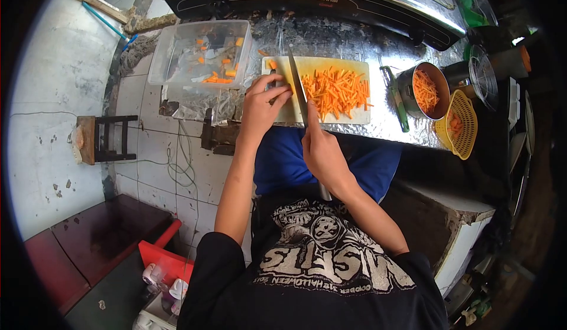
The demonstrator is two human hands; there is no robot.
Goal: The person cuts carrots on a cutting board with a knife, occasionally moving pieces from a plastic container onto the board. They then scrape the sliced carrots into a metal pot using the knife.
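A kitchen knife (297,85) stands with its long blade across a white cutting board (360,67), its tip pointing away from me. My right hand (323,153) is closed around its handle, the index finger stretched along the blade. On the left part of the board my left hand (264,101) rests with curled fingertips close to the blade. What lies under those fingers is hidden. A small orange carrot piece (272,64) shows just beyond them. Right of the blade spreads a heap of carrot sticks (339,94).
A clear plastic tub (159,64) with carrot pieces stands left of the board. On the right are a green-handled peeler or knife (397,103), a pot (407,91) of shredded carrot and a yellow basket (469,129). A gas stove (319,2) stands behind.
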